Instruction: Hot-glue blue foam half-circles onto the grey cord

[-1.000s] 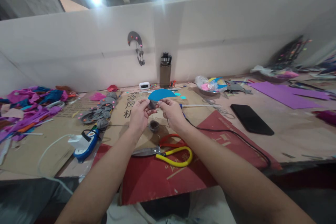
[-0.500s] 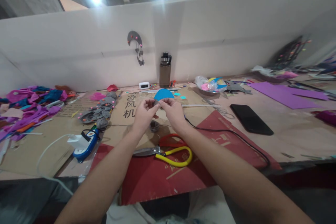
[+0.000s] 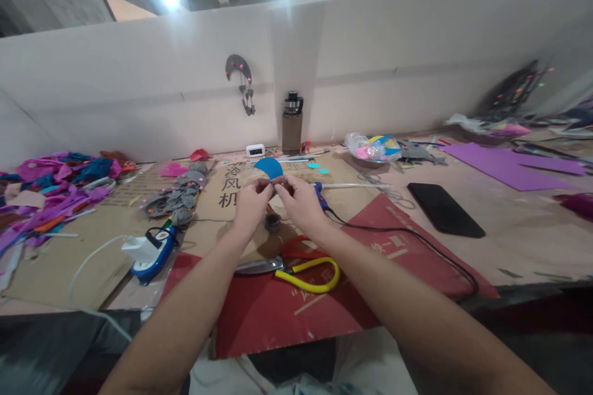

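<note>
The left hand (image 3: 252,202) and right hand (image 3: 300,200) meet over the tan cardboard (image 3: 213,234), fingertips together. Each is nearly closed, thumb and fingers pinched in a narrow grip; whatever is between them is too small and too hidden to make out. A blue piece (image 3: 269,166) with a rounded edge shows just beyond the fingertips, partly covered by them; whether they touch it, I cannot tell.

Just below the hands is a small grey yarn roll (image 3: 272,223). Nearer the body are scissors (image 3: 262,267) with one red and one yellow handle, across the edge of the red card (image 3: 301,321). A blue tool (image 3: 319,196) with a black cord is beside the right hand, partly behind it.

Toward the wall, a bowl (image 3: 369,164) on the worktop (image 3: 532,234) holds clear plastic with pink, yellow and blue bits. Left of it a brown bottle (image 3: 291,131) stands upright, with a black lid on; its contents cannot be made out.
</note>
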